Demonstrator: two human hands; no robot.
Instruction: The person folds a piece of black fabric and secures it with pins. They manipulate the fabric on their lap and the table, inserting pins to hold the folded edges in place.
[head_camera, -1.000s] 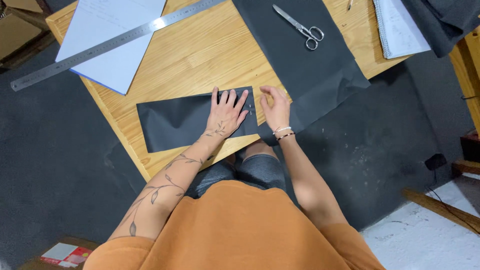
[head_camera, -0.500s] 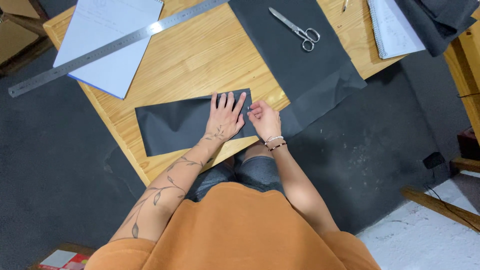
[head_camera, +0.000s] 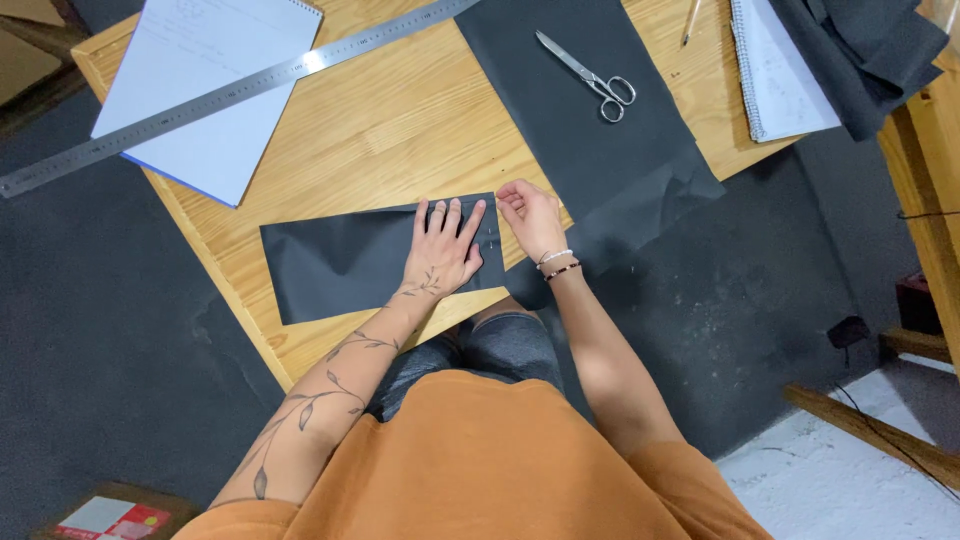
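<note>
A long strip of dark grey fabric (head_camera: 335, 260) lies flat on the wooden table (head_camera: 400, 130). My left hand (head_camera: 445, 250) presses flat on the strip's right end, fingers spread. My right hand (head_camera: 530, 215) sits just to the right, fingertips pinched at the strip's upper right corner. Whether a pin is between the fingers is too small to tell.
A larger dark fabric sheet (head_camera: 590, 120) with scissors (head_camera: 590, 75) on it hangs over the table's near edge. A steel ruler (head_camera: 230, 85) lies across a white paper sheet (head_camera: 210, 90). A spiral notebook (head_camera: 775, 65), a pencil (head_camera: 690, 20) and folded dark cloth (head_camera: 865, 50) are at the right.
My right hand has shifted left and up, closer to my left hand, now pinching at the strip's corner. My left hand stays pressed on the fabric.
</note>
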